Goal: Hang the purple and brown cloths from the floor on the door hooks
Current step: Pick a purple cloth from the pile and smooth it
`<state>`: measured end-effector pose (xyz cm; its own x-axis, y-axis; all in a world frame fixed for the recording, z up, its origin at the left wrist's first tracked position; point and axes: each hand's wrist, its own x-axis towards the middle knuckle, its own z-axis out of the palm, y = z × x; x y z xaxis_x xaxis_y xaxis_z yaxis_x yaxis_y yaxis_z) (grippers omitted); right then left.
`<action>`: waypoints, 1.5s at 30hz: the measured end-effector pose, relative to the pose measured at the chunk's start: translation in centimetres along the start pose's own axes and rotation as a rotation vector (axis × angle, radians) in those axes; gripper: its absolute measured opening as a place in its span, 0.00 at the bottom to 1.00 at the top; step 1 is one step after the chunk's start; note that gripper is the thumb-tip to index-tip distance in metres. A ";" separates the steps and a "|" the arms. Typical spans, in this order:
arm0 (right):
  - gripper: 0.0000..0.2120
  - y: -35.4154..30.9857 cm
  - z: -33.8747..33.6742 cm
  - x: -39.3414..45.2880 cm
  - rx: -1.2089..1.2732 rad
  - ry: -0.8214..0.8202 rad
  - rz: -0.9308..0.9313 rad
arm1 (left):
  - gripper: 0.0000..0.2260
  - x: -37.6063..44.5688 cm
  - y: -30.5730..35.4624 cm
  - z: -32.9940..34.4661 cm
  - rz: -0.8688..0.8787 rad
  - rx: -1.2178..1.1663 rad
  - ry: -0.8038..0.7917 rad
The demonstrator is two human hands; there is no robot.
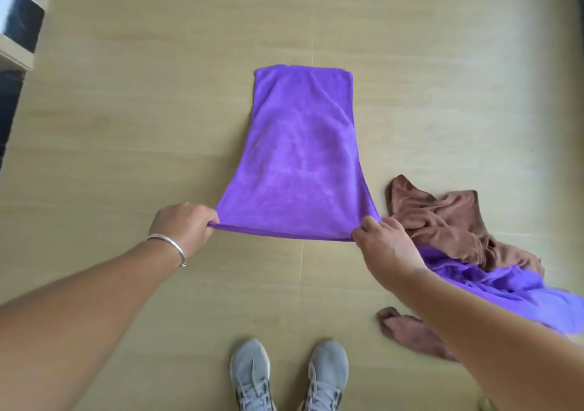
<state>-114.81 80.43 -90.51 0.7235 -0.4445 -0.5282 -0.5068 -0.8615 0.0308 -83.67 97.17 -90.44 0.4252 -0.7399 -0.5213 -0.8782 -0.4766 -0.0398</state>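
Left hand (186, 225) and right hand (384, 243) pinch a purple cloth (297, 164) by its corners.

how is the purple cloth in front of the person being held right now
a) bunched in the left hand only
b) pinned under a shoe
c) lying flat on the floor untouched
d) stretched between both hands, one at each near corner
d: the left hand and the right hand each pinch a near corner of the purple cloth, its near edge pulled taut between them, well ahead of the grey shoes.
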 end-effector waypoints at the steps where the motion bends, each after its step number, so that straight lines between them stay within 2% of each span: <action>1: 0.13 -1.1 2.6 -0.3 0.008 -0.029 -0.006 | 0.05 -0.4 -0.1 3.1 0.004 -0.002 -0.041; 7: 0.14 -7.0 13.1 -3.4 0.067 -0.260 -0.058 | 0.07 -6.3 0.2 16.8 0.032 -0.002 -0.273; 10: 0.12 -9.1 15.5 -6.0 0.072 -0.446 -0.093 | 0.08 -10.1 0.3 20.0 0.072 -0.049 -0.384; 12: 0.06 -9.6 15.3 -7.0 0.106 -0.494 -0.105 | 0.08 -11.8 0.2 21.0 0.079 -0.124 -0.438; 13: 0.06 -9.6 14.8 -7.0 0.130 -0.468 -0.109 | 0.07 -12.1 0.2 21.0 0.071 -0.180 -0.445; 15: 0.17 -8.7 14.1 -6.6 0.161 -0.383 -0.084 | 0.05 -11.7 0.0 20.3 0.010 -0.397 -0.386; 16: 0.15 -8.0 13.6 -6.0 0.185 -0.402 -0.045 | 0.06 -11.0 -0.1 19.8 -0.046 -0.531 -0.329; 18: 0.05 -6.4 13.0 -4.2 0.263 -0.306 0.057 | 0.09 -8.7 -0.1 18.5 -0.172 -0.772 -0.161; 21: 0.05 -3.1 12.6 -0.1 0.317 -0.040 0.202 | 0.13 -3.2 0.3 16.7 -0.246 -0.973 0.048; 25: 0.08 1.3 10.3 8.4 0.488 0.211 0.313 | 0.12 7.0 0.5 14.8 -0.234 -1.080 0.248; 29: 0.10 6.0 9.2 17.5 0.622 0.404 0.374 | 0.08 17.4 -0.2 13.7 -0.140 -0.982 0.383; 33: 0.11 8.6 11.4 25.8 0.660 0.469 0.439 | 0.07 26.0 -0.9 15.4 -0.132 -0.869 0.414; 35: 0.13 9.3 12.9 29.6 0.596 0.504 0.455 | 0.03 29.4 -0.6 16.6 -0.177 -0.823 0.443; 37: 0.18 9.6 14.6 31.7 0.483 0.551 0.489 | 0.15 31.2 0.2 17.9 -0.205 -0.788 0.461; 39: 0.23 8.8 16.4 31.5 0.368 0.551 0.470 | 0.24 30.1 0.9 19.1 -0.173 -0.649 0.498; 42: 0.24 6.1 19.6 28.1 0.171 0.509 0.230 | 0.30 24.9 3.0 21.9 0.175 -0.306 0.576; 43: 0.25 4.9 20.3 26.6 0.130 0.452 0.156 | 0.31 22.9 3.7 22.8 0.254 -0.210 0.543; 45: 0.27 2.7 21.7 23.7 0.107 0.317 0.065 | 0.33 19.2 4.8 24.5 0.332 -0.093 0.375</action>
<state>-109.18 72.93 -121.32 0.7894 -0.5660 -0.2376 -0.5905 -0.8060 -0.0420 -85.12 92.29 -121.57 0.1910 -0.9700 -0.1503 -0.9634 -0.2146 0.1607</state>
